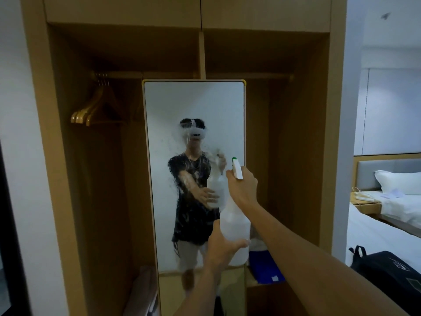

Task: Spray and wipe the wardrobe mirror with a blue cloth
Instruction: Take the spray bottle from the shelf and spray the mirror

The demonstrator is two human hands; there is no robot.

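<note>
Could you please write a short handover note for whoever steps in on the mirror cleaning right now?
Right hand: gripping the trigger head of the spray bottle, nozzle aimed at the mirror.
Left hand: cupping the bottle's body from below.
Blue cloth: lying inside the wardrobe, just right of the mirror, behind the bottle; neither hand is on it.
Done: spray droplets cover the middle of the glass.
Left: the top of the mirror looks dry and may need spray; then set the bottle down, pick up the cloth and wipe the whole glass.
</note>
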